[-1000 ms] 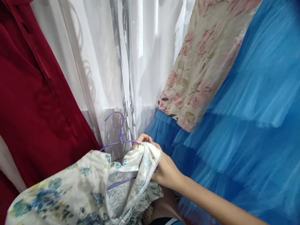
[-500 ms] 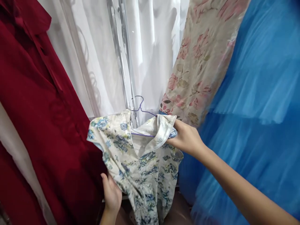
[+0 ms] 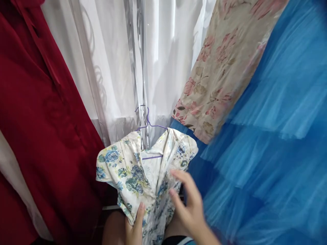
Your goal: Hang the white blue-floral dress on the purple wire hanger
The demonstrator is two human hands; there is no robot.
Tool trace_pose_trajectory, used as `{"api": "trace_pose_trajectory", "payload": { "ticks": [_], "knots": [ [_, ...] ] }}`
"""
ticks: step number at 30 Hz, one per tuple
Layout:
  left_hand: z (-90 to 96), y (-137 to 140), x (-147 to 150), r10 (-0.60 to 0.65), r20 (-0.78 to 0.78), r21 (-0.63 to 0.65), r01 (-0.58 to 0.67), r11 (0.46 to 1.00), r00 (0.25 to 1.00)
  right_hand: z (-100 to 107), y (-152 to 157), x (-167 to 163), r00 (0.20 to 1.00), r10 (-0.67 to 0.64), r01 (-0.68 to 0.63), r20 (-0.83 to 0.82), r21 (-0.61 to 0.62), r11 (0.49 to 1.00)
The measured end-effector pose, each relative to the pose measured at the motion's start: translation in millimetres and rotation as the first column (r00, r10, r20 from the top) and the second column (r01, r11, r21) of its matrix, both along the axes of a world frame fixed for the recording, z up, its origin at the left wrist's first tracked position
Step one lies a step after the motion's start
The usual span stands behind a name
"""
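Note:
A white sleeveless-looking garment with blue and green flowers (image 3: 133, 173) is on a thin purple hanger (image 3: 153, 126), its V-shaped neckline facing me. The hanger's hook is up among shiny hanging strips (image 3: 139, 68). My left hand (image 3: 134, 224) grips the garment's side at the lower left, thumb on the front and the other fingers hidden by cloth. Over the garment's right side is my right hand (image 3: 190, 204), thumb and forefinger apart, holding nothing. Whether its fingertips touch the cloth I cannot tell.
A dark red garment (image 3: 58, 129) hangs on the left and a white curtain (image 3: 163, 61) behind. To the right are a beige cloth with pink flowers (image 3: 212, 78) and a layered blue tulle dress (image 3: 276, 136). My knees show below.
My right hand has let go of the garment's collar and moved down. The right shoulder of the garment now lies spread over the hanger. My left hand has shifted right, its thumb now on the front.

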State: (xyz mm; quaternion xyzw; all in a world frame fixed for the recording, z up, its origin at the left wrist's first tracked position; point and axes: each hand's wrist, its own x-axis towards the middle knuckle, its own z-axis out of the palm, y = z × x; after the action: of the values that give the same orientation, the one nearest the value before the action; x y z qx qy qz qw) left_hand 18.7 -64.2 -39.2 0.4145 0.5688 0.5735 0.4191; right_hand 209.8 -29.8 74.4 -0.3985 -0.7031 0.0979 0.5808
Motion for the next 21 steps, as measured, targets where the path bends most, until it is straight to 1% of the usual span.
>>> {"api": "trace_pose_trajectory", "payload": {
  "ticks": [1,2,3,4,5,6,7,8,9,10,12,14,15,16,17,18,19,20,21],
  "knots": [
    [5.6,-2,9,0.053,0.066,-0.031,-0.051,0.998,0.996,-29,-11,-17,0.996,0.050,-0.059,-0.079,-0.116,0.992],
    [10.9,-3,15,0.094,0.129,-0.051,-0.088,0.995,0.987,-55,-20,-31,0.983,0.043,-0.085,-0.177,-0.234,0.968],
    [15.6,-4,18,0.116,0.171,-0.060,-0.107,0.992,0.978,-76,-28,-42,0.964,0.018,-0.114,-0.265,-0.351,0.929],
    [19.5,-5,19,0.111,0.190,-0.052,-0.103,0.993,0.975,-91,-33,-51,0.940,0.050,-0.203,-0.337,-0.438,0.876],
    [22.6,-6,17,0.095,0.192,-0.036,-0.090,0.995,0.977,-98,-35,-56,0.913,0.090,-0.293,-0.398,-0.485,0.824],
    [24.9,-6,14,0.078,0.182,-0.022,-0.075,0.997,0.980,-98,-35,-59,0.880,0.144,-0.388,-0.453,-0.511,0.767],
    [26.6,-7,11,0.065,0.164,-0.014,-0.063,0.998,0.984,-93,-32,-60,0.844,0.205,-0.476,-0.495,-0.517,0.711],
    [27.9,-7,8,0.058,0.141,-0.011,-0.057,0.998,0.988,-85,-28,-60,0.813,0.257,-0.541,-0.522,-0.513,0.666],
    [29.0,-6,5,0.059,0.117,-0.010,-0.058,0.998,0.991,-75,-23,-59,0.793,0.295,-0.580,-0.533,-0.511,0.634],
    [29.9,-6,3,0.062,0.091,-0.006,-0.062,0.998,0.994,-65,-19,-57,0.785,0.315,-0.596,-0.533,-0.511,0.620],
    [31.6,-6,3,0.063,0.042,0.006,-0.064,0.998,0.997,-51,-10,-55,0.795,0.318,-0.585,-0.516,-0.516,0.625],
    [31.7,-5,3,0.069,-0.004,0.018,-0.069,0.997,0.998,-48,-6,-54,0.799,0.302,-0.576,-0.520,-0.518,0.632],
    [30.5,-5,3,0.098,-0.020,0.030,-0.098,0.995,0.995,-50,-6,-53,0.790,0.294,-0.585,-0.539,-0.518,0.624],
    [28.1,-5,3,0.163,-0.029,0.065,-0.161,0.985,0.986,-53,-7,-52,0.776,0.285,-0.599,-0.562,-0.519,0.609],
    [24.4,-5,2,0.264,-0.034,0.132,-0.258,0.957,0.964,-56,-8,-51,0.764,0.273,-0.613,-0.585,-0.523,0.592],
    [19.4,-5,1,0.382,-0.036,0.226,-0.365,0.903,0.923,-59,-11,-49,0.754,0.258,-0.622,-0.605,-0.530,0.576],
    [13.3,-5,0,0.478,-0.041,0.329,-0.440,0.836,0.878,-62,-14,-48,0.749,0.244,-0.628,-0.616,-0.542,0.558],
    [6.5,-4,-1,0.526,-0.061,0.413,-0.458,0.787,0.848,-64,-17,-46,0.748,0.239,-0.632,-0.619,-0.556,0.539],
    [-0.4,-4,0,0.512,-0.111,0.462,-0.413,0.785,0.852,-65,-20,-45,0.749,0.241,-0.636,-0.617,-0.567,0.524]
  ]
}}
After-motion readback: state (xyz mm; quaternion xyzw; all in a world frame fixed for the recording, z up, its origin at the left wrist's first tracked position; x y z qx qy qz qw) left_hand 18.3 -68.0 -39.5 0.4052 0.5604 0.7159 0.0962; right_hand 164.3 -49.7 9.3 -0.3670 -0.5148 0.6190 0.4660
